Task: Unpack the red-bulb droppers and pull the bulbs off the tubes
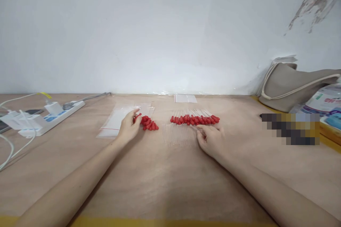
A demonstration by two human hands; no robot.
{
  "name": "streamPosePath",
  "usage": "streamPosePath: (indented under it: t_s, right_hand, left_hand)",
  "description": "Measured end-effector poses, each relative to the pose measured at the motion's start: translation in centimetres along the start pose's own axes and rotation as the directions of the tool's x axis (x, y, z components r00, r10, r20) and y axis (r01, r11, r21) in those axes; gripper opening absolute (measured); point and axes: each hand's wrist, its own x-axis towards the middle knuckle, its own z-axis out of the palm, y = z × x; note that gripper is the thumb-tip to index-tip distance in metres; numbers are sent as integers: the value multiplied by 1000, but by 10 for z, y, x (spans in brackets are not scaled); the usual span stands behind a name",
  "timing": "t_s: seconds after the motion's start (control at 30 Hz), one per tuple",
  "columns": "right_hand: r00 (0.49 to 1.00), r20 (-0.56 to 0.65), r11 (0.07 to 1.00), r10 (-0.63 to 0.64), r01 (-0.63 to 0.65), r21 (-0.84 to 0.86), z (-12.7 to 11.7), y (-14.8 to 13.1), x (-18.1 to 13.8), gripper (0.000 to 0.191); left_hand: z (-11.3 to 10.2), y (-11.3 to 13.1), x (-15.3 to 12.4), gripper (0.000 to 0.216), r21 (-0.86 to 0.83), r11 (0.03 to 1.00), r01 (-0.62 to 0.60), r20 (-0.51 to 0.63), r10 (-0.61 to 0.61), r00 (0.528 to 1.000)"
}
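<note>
Evidently, two piles are being worked at once on the table point(165, 184): the left hand point(129, 126) is laid against the heap of loose red bulbs point(149, 124), beside the flat plastic bags point(114, 122), and the right hand point(210, 138) is set at the near right edge of the bare clear tubes point(177, 134), just in front of the row of capped tubes point(194, 118). The step is judged best done with a light pinch on a single bulb at the heap's edge, so that the rest are not scattered; one tube should be lifted by its end, not pressed down (it looks thin and breakable), and the row behind should be left undisturbed. The left forearm is stretched forward from the lower left, palm turned inward, fingers curled together with forefinger and thumb meeting at the leftmost bulb; whether one is actually gripped cannot be told. The right forearm is brought in from the lower right, palm down, fingers bent and close together, thumb and forefinger drawn toward a tube end; the tube is too faint for a grip to be confirmed.
</note>
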Motion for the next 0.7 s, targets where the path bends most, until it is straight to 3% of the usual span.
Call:
streamPosePath:
  t_s: [0.17,0.43,0.7]
  right_hand:
    - [995,99,998,13,-19,61,4,-6,3,16]
    - [971,229,994,-68,45,104,2,-14,1,18]
    - [971,223,993,-89,67,101,3,-13,0,34]
  left_hand:
    - [0,-17,13,29,-6,994,109,-84,-110,990]
    - [6,-20,16,27,-49,984,173,-84,-177,981]
    - [6,-29,16,26,49,986,157,-37,-155,987]
